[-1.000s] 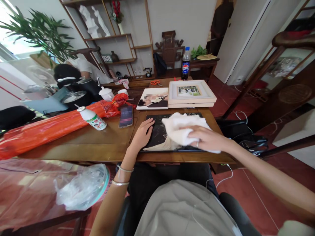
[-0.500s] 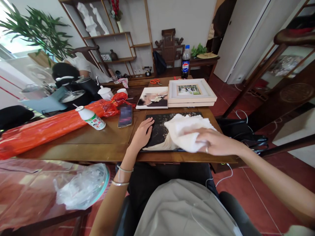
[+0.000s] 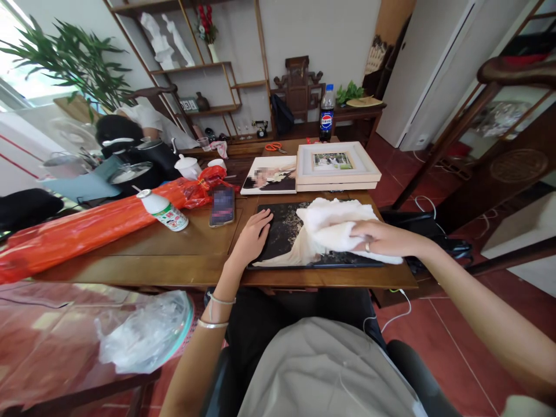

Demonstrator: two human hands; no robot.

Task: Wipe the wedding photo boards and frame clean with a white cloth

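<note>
A dark photo panel (image 3: 282, 231) lies flat on the wooden table (image 3: 186, 249) in front of me. My left hand (image 3: 254, 236) rests open on the panel's left edge, fingers flat, holding it in place. My right hand (image 3: 384, 238) presses a white cloth (image 3: 332, 227) onto the panel's right half, fingers closed over the cloth. A ring shows on that hand.
Behind the panel lie an unframed print (image 3: 270, 175) and a stacked white picture frame (image 3: 336, 165). A phone (image 3: 223, 207), a small white bottle (image 3: 164, 211) and a long orange plastic bag (image 3: 87, 226) sit left. Scissors (image 3: 273, 146) and a cola bottle (image 3: 326, 114) stand farther back. A person sits at far left.
My right hand slid the cloth rightward and slightly away across the panel. My left hand stayed put on the panel's left edge.
</note>
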